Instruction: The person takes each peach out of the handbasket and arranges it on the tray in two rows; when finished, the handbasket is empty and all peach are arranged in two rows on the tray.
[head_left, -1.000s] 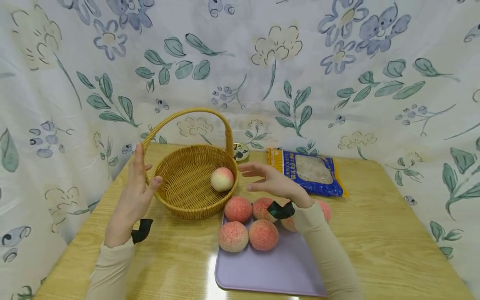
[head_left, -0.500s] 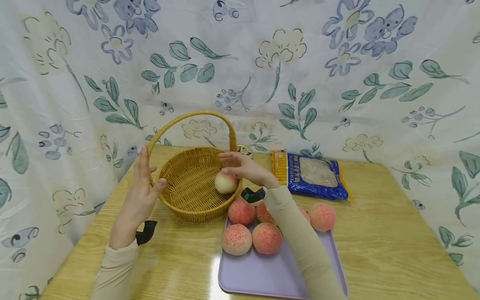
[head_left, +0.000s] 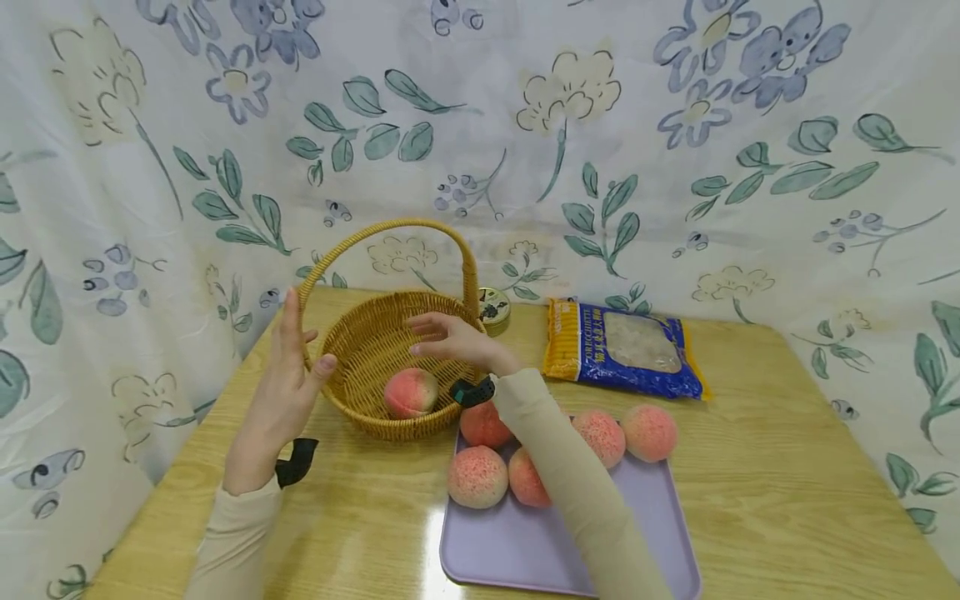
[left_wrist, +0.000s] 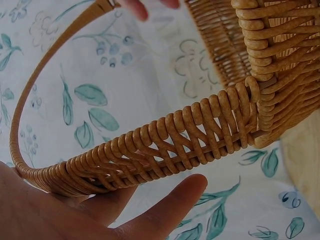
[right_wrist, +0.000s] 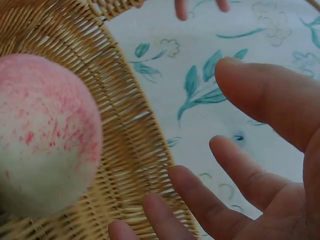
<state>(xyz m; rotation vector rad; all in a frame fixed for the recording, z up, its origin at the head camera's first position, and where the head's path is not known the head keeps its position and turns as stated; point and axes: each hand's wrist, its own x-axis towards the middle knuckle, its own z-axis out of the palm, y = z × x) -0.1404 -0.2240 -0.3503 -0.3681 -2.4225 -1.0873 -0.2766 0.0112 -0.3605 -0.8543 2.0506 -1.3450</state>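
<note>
A round wicker basket (head_left: 360,354) with a tall arched handle stands on the table, and one pink-and-cream peach (head_left: 411,393) lies inside it, near the front rim. My left hand (head_left: 281,392) is at the handle's left side, fingers fairly straight; in the left wrist view the woven handle (left_wrist: 165,132) runs just above its outstretched digits. Over the basket's right part hovers my right hand (head_left: 457,346), its fingers spread and holding nothing. The right wrist view shows the peach (right_wrist: 47,135) apart from that hand's fingertips (right_wrist: 187,180).
Several more peaches (head_left: 477,477) lie on a lilac tray (head_left: 517,554) right of the basket, partly hidden by my right sleeve. Behind the tray is a blue-and-yellow pasta bag (head_left: 626,350). A small round tin (head_left: 493,310) stands behind the basket. A floral curtain (head_left: 480,150) closes off the back.
My right hand has moved left from beside the basket to above it. The peach inside has rolled from the right side toward the front middle. My left hand keeps its place at the handle.
</note>
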